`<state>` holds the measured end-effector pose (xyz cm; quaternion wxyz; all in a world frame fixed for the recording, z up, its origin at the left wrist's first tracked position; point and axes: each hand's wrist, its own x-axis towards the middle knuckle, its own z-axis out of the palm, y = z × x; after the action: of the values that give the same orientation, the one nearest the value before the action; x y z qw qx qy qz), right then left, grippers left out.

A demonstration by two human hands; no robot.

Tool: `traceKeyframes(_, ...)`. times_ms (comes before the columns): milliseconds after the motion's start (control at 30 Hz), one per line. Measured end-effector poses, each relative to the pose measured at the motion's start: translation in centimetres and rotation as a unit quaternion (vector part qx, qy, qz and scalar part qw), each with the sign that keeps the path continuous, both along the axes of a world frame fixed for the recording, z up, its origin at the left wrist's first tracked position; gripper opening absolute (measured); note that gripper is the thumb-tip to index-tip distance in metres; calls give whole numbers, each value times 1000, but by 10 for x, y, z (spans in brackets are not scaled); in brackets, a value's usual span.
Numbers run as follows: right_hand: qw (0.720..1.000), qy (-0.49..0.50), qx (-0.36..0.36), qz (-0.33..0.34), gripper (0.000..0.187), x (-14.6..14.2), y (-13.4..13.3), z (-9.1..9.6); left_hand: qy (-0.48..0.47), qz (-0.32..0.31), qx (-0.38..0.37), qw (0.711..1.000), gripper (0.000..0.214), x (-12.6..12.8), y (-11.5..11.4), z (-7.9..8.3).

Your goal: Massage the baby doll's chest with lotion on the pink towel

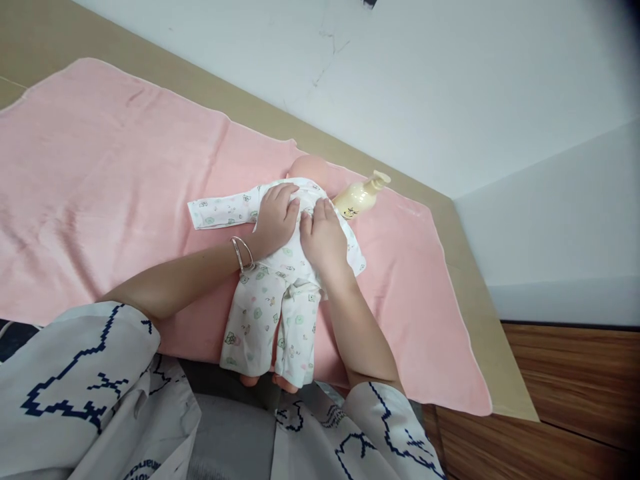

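A baby doll (pixel 293 313) in a white printed top and trousers lies stretched out, with no face showing on its smooth head (pixel 307 169). My left hand (pixel 276 219) rests flat on one side of the doll's upper body, fingers towards the head. On the other side lies my right hand (pixel 324 239), also flat, fingers extended and thumb inward. Both palms press on the cloth, and neither hand grips anything. One doll sleeve reaches out to the left; part of the other is hidden behind my right hand. Bare doll feet stick out of the trouser legs.
A pink blanket (pixel 135 160) lies under the doll on a tan surface (pixel 475 300). Beside the doll's right shoulder area, a pale yellow pump bottle (pixel 357 199) lies at a slant. A white wall (pixel 400 87) runs behind. Brown wood boards (pixel 575 380) show at the lower right.
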<state>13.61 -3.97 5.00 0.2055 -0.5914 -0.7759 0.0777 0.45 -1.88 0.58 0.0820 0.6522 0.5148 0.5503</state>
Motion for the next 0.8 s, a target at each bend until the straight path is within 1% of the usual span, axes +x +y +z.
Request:
traceKeyframes(33, 1000, -14, 8, 14, 63, -5, -7, 2, 2, 0, 0, 1000, 40, -1, -1, 1)
traceKeyframes(100, 997, -39, 20, 68, 57, -11, -14, 4, 11, -4, 3, 1000, 41, -1, -2, 2)
traceKeyframes(167, 993, -42, 18, 108, 53, -8, -9, 4, 22, -8, 5, 1000, 41, -1, -3, 3)
traceKeyframes(200, 993, -34, 12, 113, 52, -4, -3, 3, 28, -8, 2, 1000, 40, -1, -3, 3)
traceKeyframes(300, 997, 4, -11, 81, 56, 8, 17, -1, 38, -4, -16, 999, 36, 0, -2, 3)
traceKeyframes(367, 999, 6, -25, 38, 64, 11, 20, -1, 37, -4, -22, 999, 35, 1, -3, 3)
traceKeyframes(433, 999, -21, -30, -8, 68, 6, 12, 1, 35, -5, -23, 999, 35, 1, -4, 4)
traceKeyframes(500, 998, -60, -27, -24, 66, -3, -3, 5, 40, 3, -30, 999, 36, 0, -7, 6)
traceKeyframes(533, 997, -76, -22, -15, 63, -7, -10, 7, 43, 10, -38, 998, 37, 0, -8, 7)
traceKeyframes(633, 994, -99, -13, 45, 57, -15, -26, 13, 58, 21, -70, 996, 43, 0, -9, 10)
traceKeyframes(700, 994, -93, -18, 62, 57, -14, -27, 17, 75, 14, -90, 993, 46, 1, -7, 11)
traceKeyframes(800, 995, -58, -36, 77, 56, -6, -19, 19, 111, -3, -105, 988, 46, 1, -3, 11)
